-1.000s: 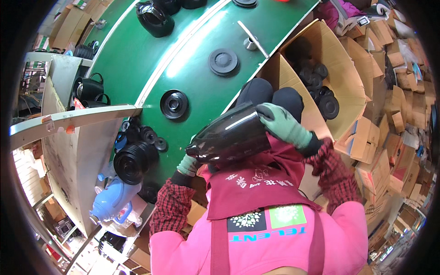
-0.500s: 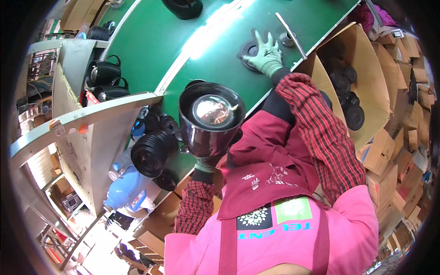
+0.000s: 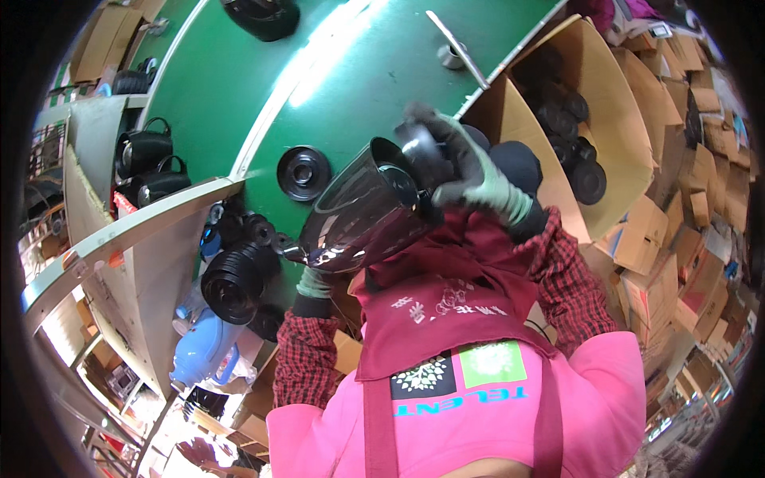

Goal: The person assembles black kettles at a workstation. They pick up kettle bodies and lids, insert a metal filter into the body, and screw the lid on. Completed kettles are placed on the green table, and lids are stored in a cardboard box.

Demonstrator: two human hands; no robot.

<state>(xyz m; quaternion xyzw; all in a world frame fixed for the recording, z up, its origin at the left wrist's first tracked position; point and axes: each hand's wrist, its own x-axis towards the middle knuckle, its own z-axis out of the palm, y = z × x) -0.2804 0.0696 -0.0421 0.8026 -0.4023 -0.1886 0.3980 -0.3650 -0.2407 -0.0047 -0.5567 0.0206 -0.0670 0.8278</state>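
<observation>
My left hand [image 3: 315, 283], in a pale green glove, grips a dark glossy jug body [image 3: 358, 215] from below, tilted with its wide mouth toward the upper right. My right hand [image 3: 470, 167], gloved too, presses a round black disc [image 3: 418, 151] against the jug's mouth. Both are held over the green conveyor belt [image 3: 239, 95], in front of my red apron.
A loose black disc [image 3: 303, 173] lies on the belt. A cardboard box [image 3: 613, 103] of black parts stands at right. A metal shelf [image 3: 127, 231] with black jugs [image 3: 147, 151] and stacked black rings [image 3: 233, 283] is at left, a blue kettle [image 3: 199, 350] below.
My right hand came back from the belt carrying a black disc and set it against the jug's mouth. The jug tipped from facing me to facing up and right.
</observation>
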